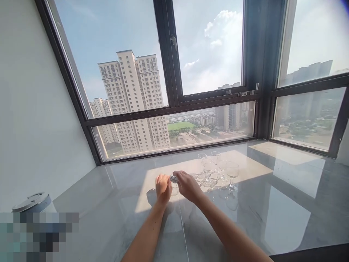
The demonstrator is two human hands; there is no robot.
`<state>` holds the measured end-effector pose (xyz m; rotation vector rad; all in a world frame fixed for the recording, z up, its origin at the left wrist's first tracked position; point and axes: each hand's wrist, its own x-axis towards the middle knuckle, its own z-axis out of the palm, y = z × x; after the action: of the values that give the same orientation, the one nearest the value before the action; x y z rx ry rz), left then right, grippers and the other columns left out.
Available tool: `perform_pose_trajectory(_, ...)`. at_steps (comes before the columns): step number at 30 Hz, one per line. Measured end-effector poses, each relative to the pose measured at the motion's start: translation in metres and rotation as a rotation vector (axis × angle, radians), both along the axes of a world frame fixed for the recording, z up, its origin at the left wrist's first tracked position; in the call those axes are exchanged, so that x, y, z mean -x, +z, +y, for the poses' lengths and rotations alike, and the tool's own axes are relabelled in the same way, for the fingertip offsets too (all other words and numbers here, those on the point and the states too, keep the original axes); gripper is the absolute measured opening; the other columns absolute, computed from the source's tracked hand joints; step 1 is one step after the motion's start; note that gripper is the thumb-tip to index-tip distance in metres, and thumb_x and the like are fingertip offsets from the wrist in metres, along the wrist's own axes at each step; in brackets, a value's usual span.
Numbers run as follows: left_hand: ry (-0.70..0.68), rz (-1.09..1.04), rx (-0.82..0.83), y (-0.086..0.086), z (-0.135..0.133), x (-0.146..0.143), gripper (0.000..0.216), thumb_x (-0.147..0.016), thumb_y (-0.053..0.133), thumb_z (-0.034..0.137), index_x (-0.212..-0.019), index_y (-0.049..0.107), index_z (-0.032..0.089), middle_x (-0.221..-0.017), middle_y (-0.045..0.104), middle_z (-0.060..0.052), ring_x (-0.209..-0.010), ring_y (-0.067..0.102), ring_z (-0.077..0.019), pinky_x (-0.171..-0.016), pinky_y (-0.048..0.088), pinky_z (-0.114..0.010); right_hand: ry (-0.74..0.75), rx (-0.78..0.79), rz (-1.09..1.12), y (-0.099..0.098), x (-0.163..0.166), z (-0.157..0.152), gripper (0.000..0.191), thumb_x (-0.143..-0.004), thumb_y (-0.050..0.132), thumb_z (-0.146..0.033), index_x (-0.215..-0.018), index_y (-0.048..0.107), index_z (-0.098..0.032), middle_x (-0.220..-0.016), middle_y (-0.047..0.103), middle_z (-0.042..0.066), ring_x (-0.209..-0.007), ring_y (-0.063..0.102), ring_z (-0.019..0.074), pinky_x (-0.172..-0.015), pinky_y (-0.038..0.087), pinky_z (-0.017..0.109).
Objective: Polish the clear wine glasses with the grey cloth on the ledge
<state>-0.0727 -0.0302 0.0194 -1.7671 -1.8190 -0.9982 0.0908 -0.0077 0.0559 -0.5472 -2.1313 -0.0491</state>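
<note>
My left hand (163, 187) and my right hand (188, 185) meet over the sill, fingers curled inward. In the right one is a small crumpled white-and-grey cloth (173, 178), mostly covered by the fingers. Just below the cloth, between my hands, shows the faint outline of a clear glass (174, 190); the left fingers close beside it, and their grip is partly hidden. To the right of my hands stand several clear stemmed glasses in a cluster, the nearest being an upright stemmed glass (232, 171).
The glossy grey tiled sill (109, 218) carries bright sunlight patches and reflections. Dark window frames (174, 109) rise behind it, and a white wall (35, 109) borders the left. A lidded container (34, 201) sits at lower left, with a pixelated area beneath it.
</note>
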Motion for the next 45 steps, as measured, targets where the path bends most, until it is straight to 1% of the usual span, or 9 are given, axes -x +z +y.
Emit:
perform_pose_trajectory(3,-0.058,0.045,-0.040,-0.001,0.003,0.001,0.035,-0.096,0.041,0.022,-0.069,0.062,0.020,-0.069,0.060,-0.003,-0.078,0.052,-0.0204,-0.080,0.038,-0.035,-0.038,0.093,0.132,0.000,-0.001,0.020,0.036,-0.077,0.043,0.000,-0.104,0.049,-0.022,-0.084,0.062,0.004,-0.072,0.058,0.0186,-0.061,0.042,0.025)
perform_pose_trajectory(8,-0.139,0.077,-0.054,-0.004,0.009,0.002,0.030,-0.098,0.045,0.025,-0.079,0.068,0.022,-0.073,0.064,-0.002,-0.080,0.052,-0.0195,-0.082,0.039,-0.035,-0.077,0.267,0.349,-0.006,-0.019,0.033,0.026,-0.083,0.046,-0.010,-0.105,0.048,-0.023,-0.083,0.065,0.002,-0.069,0.061,0.0175,-0.062,0.045,0.026)
perform_pose_trajectory(13,-0.150,0.088,-0.017,-0.012,0.013,0.009,0.020,-0.091,0.054,0.015,-0.088,0.071,0.023,-0.076,0.067,-0.002,-0.081,0.054,-0.0196,-0.079,0.041,-0.033,-0.077,0.357,0.551,-0.005,-0.020,0.033,0.021,-0.085,0.050,-0.020,-0.106,0.049,-0.024,-0.086,0.069,0.003,-0.075,0.066,0.0179,-0.066,0.050,0.026)
perform_pose_trajectory(19,-0.152,0.048,0.018,-0.010,0.012,0.014,0.027,-0.083,0.056,0.007,-0.089,0.074,0.026,-0.077,0.068,-0.002,-0.082,0.056,-0.0204,-0.079,0.045,-0.034,-0.136,0.395,0.658,-0.011,-0.018,0.033,0.023,-0.083,0.053,-0.022,-0.106,0.050,-0.023,-0.087,0.069,0.004,-0.077,0.067,0.0191,-0.069,0.051,0.029)
perform_pose_trajectory(24,-0.157,0.041,0.075,-0.003,0.009,0.012,0.031,-0.084,0.053,0.012,-0.099,0.074,0.029,-0.081,0.070,-0.004,-0.086,0.057,-0.0229,-0.082,0.047,-0.039,-0.226,0.409,0.670,-0.020,-0.024,0.037,0.030,-0.078,0.051,-0.019,-0.107,0.049,-0.022,-0.087,0.066,0.006,-0.074,0.065,0.0210,-0.068,0.051,0.033)
perform_pose_trajectory(28,-0.129,0.007,0.104,-0.002,0.008,0.014,0.031,-0.085,0.052,0.014,-0.101,0.074,0.029,-0.085,0.072,-0.005,-0.089,0.058,-0.0237,-0.085,0.048,-0.041,-0.187,0.443,0.653,-0.020,-0.025,0.038,0.032,-0.076,0.050,-0.020,-0.108,0.049,-0.022,-0.088,0.066,0.006,-0.073,0.064,0.0207,-0.068,0.051,0.033)
perform_pose_trajectory(32,-0.119,0.013,0.090,-0.003,0.009,0.016,0.031,-0.084,0.055,0.011,-0.099,0.075,0.029,-0.085,0.072,-0.004,-0.090,0.059,-0.0229,-0.084,0.048,-0.039,-0.174,0.522,0.593,-0.018,-0.024,0.040,0.032,-0.076,0.051,-0.023,-0.108,0.049,-0.021,-0.085,0.065,0.006,-0.069,0.063,0.0198,-0.064,0.048,0.031)
perform_pose_trajectory(38,-0.121,-0.008,0.034,-0.007,0.009,0.022,0.028,-0.087,0.057,0.013,-0.102,0.074,0.028,-0.085,0.072,-0.001,-0.088,0.059,-0.0206,-0.082,0.048,-0.034,-0.183,0.650,0.415,-0.025,-0.022,0.041,0.034,-0.071,0.054,-0.022,-0.105,0.050,-0.021,-0.078,0.062,0.002,-0.064,0.059,0.0191,-0.060,0.044,0.030)
perform_pose_trajectory(45,-0.033,-0.146,0.086,-0.003,-0.002,0.023,0.021,-0.088,0.057,0.017,-0.097,0.075,0.024,-0.087,0.072,-0.004,-0.095,0.057,-0.0227,-0.085,0.046,-0.034,-0.048,0.724,0.405,-0.028,-0.018,0.030,0.035,-0.068,0.059,-0.022,-0.101,0.049,-0.022,-0.075,0.060,-0.001,-0.062,0.055,0.0158,-0.061,0.043,0.029)
